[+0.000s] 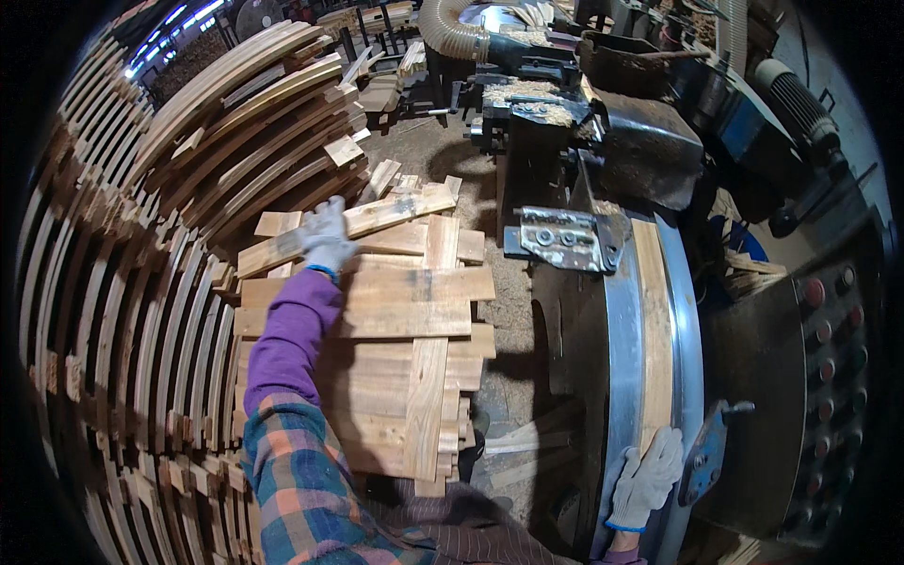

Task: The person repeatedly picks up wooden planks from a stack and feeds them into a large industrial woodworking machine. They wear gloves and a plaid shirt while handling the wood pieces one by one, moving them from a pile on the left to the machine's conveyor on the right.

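Observation:
My left hand point(327, 237), in a white glove with a blue cuff, reaches forward over a pile of flat boards. Its fingers lie across a narrow wooden board point(400, 209) that rests askew on top of the pile, and they grip it. To the right, a long wooden strip point(652, 325) lies lengthwise on the metal bed point(621, 377) of a woodworking machine. My right hand point(650, 478), gloved the same way, is closed on the near end of this strip. The strip's far end runs up beside a metal guide block point(565, 240).
Tall stacks of wooden slats point(141, 320) stand along the left. More boards point(377, 377) lie piled in front of me. A control panel with buttons point(829, 377) is at the right. Beyond the machine bed are a ribbed hose point(450, 28) and a motor point(796, 94).

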Demonstrator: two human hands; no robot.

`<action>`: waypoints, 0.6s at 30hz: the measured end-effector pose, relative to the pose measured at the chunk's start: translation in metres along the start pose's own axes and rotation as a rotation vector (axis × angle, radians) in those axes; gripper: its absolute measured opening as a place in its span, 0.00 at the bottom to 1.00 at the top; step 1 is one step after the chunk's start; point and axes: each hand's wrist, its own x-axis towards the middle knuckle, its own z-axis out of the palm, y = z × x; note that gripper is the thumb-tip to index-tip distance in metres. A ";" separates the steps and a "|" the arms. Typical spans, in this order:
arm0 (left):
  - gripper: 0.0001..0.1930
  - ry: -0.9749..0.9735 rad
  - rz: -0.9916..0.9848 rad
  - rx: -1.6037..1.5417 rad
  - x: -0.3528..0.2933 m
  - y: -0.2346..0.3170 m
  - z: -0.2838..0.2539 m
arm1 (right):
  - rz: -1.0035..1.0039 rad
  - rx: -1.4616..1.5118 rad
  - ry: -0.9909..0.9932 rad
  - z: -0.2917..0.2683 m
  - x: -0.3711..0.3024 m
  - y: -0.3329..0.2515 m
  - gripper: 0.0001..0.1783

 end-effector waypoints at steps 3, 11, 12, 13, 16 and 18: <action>0.47 -0.167 0.096 0.072 0.030 -0.029 0.011 | -0.075 0.002 0.094 0.009 0.062 -0.001 0.40; 0.33 -0.079 0.139 0.027 -0.011 -0.051 -0.041 | -0.082 0.153 -0.226 0.007 0.235 -0.077 0.34; 0.31 -0.107 0.131 -0.095 -0.034 -0.049 -0.066 | -0.115 0.363 -0.269 0.008 0.227 -0.076 0.34; 0.28 0.021 0.118 -0.247 -0.063 -0.053 -0.076 | -0.151 0.583 -0.323 0.007 0.218 -0.076 0.35; 0.27 -0.211 -0.092 -1.077 -0.125 -0.036 -0.081 | -0.525 1.244 -0.292 -0.039 0.143 -0.110 0.47; 0.18 -0.284 0.095 -2.246 -0.202 0.037 -0.076 | -0.676 1.272 -0.282 -0.064 0.088 -0.112 0.52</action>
